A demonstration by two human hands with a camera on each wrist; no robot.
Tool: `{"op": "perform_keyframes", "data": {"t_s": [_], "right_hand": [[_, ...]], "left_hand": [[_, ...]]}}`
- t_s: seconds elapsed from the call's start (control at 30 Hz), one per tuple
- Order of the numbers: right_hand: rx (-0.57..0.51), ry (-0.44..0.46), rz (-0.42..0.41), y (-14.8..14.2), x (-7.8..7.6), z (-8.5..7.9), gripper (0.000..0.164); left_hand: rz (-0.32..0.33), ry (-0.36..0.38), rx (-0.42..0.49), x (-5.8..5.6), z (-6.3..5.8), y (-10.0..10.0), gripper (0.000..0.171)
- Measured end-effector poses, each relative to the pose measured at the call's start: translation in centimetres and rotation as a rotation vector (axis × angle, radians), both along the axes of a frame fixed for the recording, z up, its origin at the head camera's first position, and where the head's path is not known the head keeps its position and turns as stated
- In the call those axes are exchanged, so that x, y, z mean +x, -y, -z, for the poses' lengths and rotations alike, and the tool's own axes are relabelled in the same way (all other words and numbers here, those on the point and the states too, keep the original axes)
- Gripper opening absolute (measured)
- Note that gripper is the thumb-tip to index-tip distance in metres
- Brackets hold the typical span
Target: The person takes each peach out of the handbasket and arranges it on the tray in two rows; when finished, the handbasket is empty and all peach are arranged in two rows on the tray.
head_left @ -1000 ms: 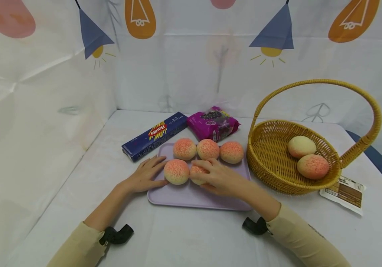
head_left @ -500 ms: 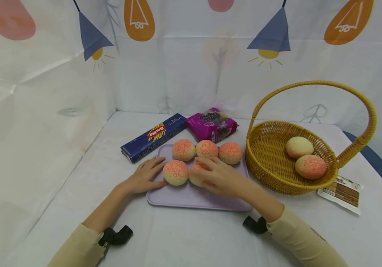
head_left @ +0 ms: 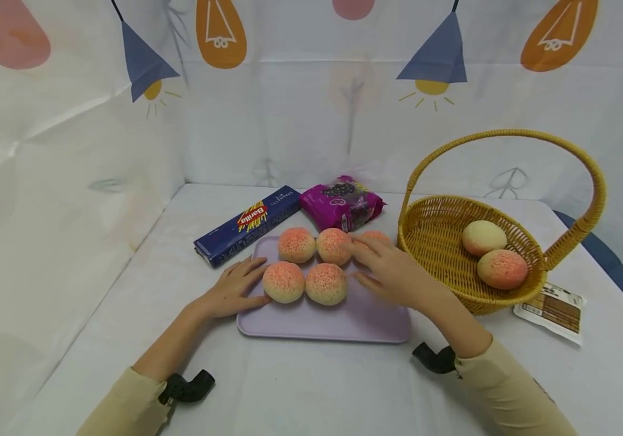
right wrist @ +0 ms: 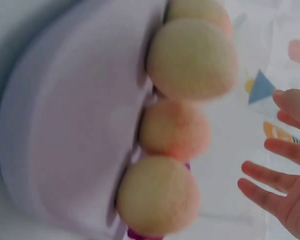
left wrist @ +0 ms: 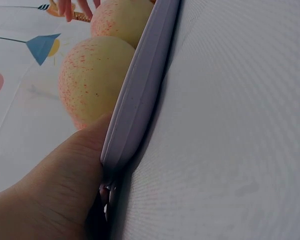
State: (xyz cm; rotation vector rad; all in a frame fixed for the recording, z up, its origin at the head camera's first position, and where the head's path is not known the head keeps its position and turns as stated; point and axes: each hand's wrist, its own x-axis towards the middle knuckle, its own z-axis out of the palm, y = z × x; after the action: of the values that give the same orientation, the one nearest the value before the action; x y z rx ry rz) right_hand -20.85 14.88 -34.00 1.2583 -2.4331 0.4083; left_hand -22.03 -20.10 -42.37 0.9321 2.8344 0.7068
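Observation:
On the lilac tray, cream-and-pink speckled peaches stand in two rows. The front row holds a left peach and a right peach. My left hand rests on the tray's left edge, fingers extended, thumb beside the left front peach; the left wrist view shows the thumb against the rim. Above the tray's right side my right hand hovers, fingers spread and holding nothing. It partly covers the back right peach. In the right wrist view its fingers stand apart from the peaches.
Right of the tray stands a wicker basket with a tall handle and two peaches. A flat packet lies partly under it. Behind the tray are a blue spaghetti box and a purple bag.
My right hand has let go of the right front peach and moved right and up, uncovering it. My left hand stays at the tray's edge. The view has shifted slightly.

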Motion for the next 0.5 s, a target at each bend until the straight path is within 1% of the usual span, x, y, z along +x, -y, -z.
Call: {"op": "perform_keyframes", "data": {"t_s": [0.13,0.3,0.5], "right_hand": [[-0.076,-0.025,0.068,-1.9,-0.6,-0.5,0.054],[-0.108,-0.053,0.134,-4.4,-1.6,-0.6,0.053],[-0.112,-0.002,0.238,-6.9,-2.1,-0.8,0.050]], "left_hand": [[-0.002,-0.003,0.003,0.0,0.0,0.0,0.074],[-0.005,-0.008,0.000,-0.1,0.1,0.0,0.074],[-0.002,-0.012,-0.001,-0.1,0.3,0.0,0.073]]}}
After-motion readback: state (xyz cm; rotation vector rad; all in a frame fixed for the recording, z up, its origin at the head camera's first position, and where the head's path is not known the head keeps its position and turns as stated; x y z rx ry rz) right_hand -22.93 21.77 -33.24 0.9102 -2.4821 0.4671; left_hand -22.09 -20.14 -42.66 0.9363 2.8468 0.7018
